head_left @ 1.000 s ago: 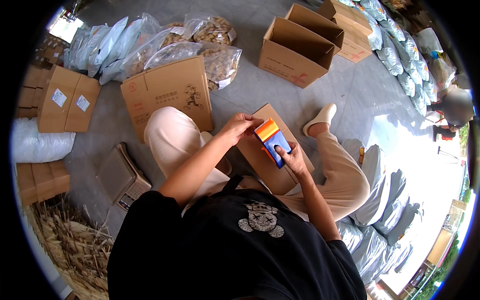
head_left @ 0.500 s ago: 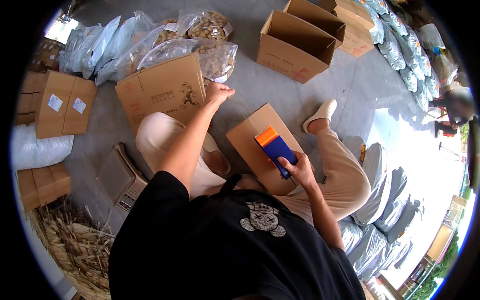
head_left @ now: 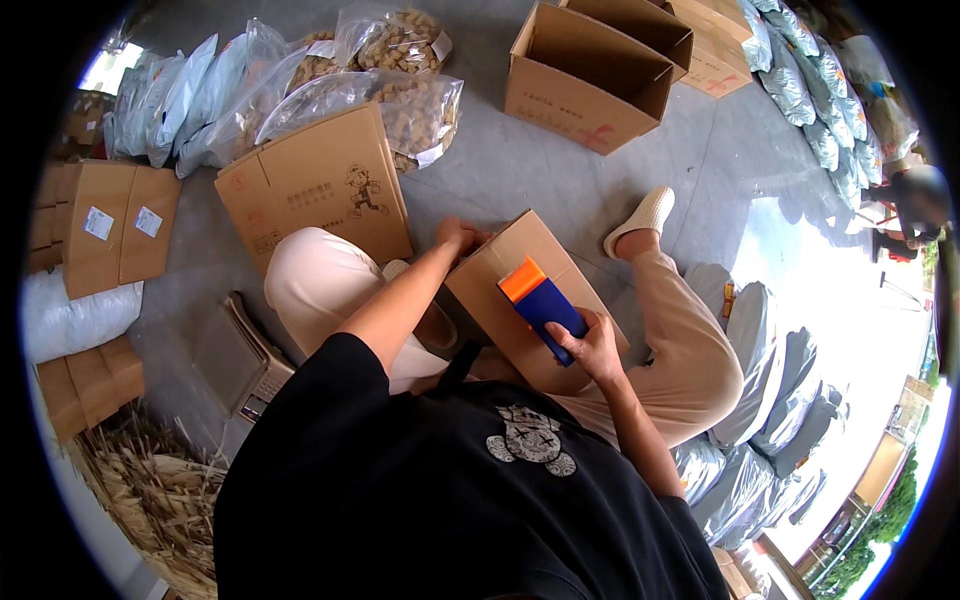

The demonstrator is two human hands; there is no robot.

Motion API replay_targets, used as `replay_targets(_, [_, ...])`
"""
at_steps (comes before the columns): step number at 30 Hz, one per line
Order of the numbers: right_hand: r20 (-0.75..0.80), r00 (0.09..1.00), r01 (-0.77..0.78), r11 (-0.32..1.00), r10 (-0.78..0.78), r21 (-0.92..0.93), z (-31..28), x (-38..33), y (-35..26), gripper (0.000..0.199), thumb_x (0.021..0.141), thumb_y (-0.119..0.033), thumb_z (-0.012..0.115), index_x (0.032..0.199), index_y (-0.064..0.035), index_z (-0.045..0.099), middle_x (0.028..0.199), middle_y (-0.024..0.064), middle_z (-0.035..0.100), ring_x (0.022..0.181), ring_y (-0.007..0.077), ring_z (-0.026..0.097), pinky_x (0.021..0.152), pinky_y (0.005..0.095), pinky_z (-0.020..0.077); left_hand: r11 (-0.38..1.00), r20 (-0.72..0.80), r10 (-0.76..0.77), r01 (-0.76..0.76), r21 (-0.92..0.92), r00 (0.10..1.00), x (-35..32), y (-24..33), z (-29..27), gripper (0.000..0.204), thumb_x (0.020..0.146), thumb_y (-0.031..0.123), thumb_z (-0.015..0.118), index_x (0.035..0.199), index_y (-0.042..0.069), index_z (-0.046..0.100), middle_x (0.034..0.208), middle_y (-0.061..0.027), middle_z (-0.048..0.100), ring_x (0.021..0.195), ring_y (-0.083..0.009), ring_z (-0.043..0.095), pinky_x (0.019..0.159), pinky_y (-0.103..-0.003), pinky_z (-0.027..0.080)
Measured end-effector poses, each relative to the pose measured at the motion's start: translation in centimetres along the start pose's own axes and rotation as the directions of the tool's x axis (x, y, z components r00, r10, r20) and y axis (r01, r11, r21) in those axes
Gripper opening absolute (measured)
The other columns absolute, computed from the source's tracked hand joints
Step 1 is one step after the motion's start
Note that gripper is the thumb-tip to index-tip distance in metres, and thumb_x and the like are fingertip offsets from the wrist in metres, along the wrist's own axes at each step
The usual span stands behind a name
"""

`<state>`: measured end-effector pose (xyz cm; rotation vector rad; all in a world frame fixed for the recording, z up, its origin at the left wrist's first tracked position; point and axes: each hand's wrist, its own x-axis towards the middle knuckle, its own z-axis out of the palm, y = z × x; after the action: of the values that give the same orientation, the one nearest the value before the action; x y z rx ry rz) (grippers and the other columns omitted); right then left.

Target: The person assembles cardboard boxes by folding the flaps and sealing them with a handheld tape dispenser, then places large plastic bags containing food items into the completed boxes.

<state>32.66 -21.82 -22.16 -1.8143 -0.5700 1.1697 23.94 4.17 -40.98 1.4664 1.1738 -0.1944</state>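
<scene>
A closed cardboard carton (head_left: 520, 345) lies tilted between my legs. My left hand (head_left: 458, 235) is at its upper left edge, with the fingers partly hidden against the carton's side; whether they grip it is unclear. Above the carton's right part, my right hand (head_left: 590, 345) is closed around a blue block-shaped tool with an orange end, which looks like a tape dispenser (head_left: 548, 312). Its orange end points up and left, over the carton's top. The thumb lies across the blue body.
A flattened-looking carton (head_left: 310, 185) leans by my left knee, with clear bags of brown chunks (head_left: 405, 110) behind it. Open boxes (head_left: 590, 90) stand far ahead. A scale (head_left: 240, 355) sits at left. Grey packages (head_left: 750, 375) are piled at right.
My left hand has come down and right, from above the floor near the leaning carton to the edge of the carton between my legs. The right hand and dispenser have shifted slightly left.
</scene>
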Motion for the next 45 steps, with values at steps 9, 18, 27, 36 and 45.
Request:
replay_targets(9, [-0.013,0.996,0.093,0.993,-0.094,-0.072,0.4,0.5,-0.4,0.040,0.074,-0.033,0.068,0.081,0.0062,0.060,0.055,0.0074,0.057,0.046,0.0112,0.055,0.046,0.0249,0.0444,0.852,0.137,0.120,-0.173,0.494,0.983,1.5,-3.6,-1.1,0.069,0.083,0.057,0.041,0.112,-0.005,0.051,0.107,-0.0160,0.058,0.093,-0.0255,0.057,0.083,-0.035,0.043])
replay_targets(18, [0.033,0.997,0.068,0.997,-0.069,0.032,-0.1,0.1,-1.1,0.040,0.076,-0.033,0.066,0.080,0.0068,0.060,0.058,0.0090,0.058,0.047,0.0104,0.053,0.046,0.0250,0.0436,0.935,0.091,0.250,-0.265,0.236,0.964,-9.3,6.8,-0.6,0.075,0.083,0.063,0.029,0.097,-0.004,0.060,0.092,-0.0245,0.060,0.096,-0.0353,0.056,0.083,-0.037,0.042])
replay_targets(27, [0.043,0.995,-0.075,0.968,0.088,-0.240,-5.8,-9.1,3.2,0.036,0.077,-0.031,0.064,0.086,0.0033,0.064,0.068,0.0137,0.063,0.060,0.0160,0.060,0.060,0.0306,0.0475,0.843,0.184,0.373,-0.415,0.342,0.909,-9.8,7.1,-0.2,0.071,0.077,0.067,0.039,0.090,0.002,0.064,0.082,-0.0217,0.062,0.085,-0.0369,0.058,0.075,-0.041,0.045])
replay_targets(36, [-0.229,0.880,0.195,0.757,-0.415,-0.624,-4.8,-7.8,4.9,0.055,0.071,-0.039,0.069,0.103,0.0028,0.053,0.086,0.0183,0.061,0.081,0.0216,0.059,0.072,0.0323,0.0467,0.759,0.123,0.378,-0.384,0.526,0.917,-9.1,8.6,-1.2,0.069,0.078,0.065,0.040,0.099,0.003,0.062,0.088,-0.0197,0.062,0.085,-0.0370,0.058,0.072,-0.043,0.046])
replay_targets(45, [-0.242,0.892,0.363,0.924,-0.382,-0.119,-1.2,3.2,2.7,0.063,0.065,-0.038,0.074,0.105,0.0043,0.051,0.115,0.0259,0.048,0.100,0.0257,0.055,0.084,0.0320,0.0428,0.368,-0.235,0.796,-0.138,0.919,0.558,-5.3,7.8,-4.7,0.064,0.088,0.049,0.036,0.137,0.009,0.023,0.145,-0.0132,0.008,0.133,-0.0326,0.007,0.103,-0.055,0.007])
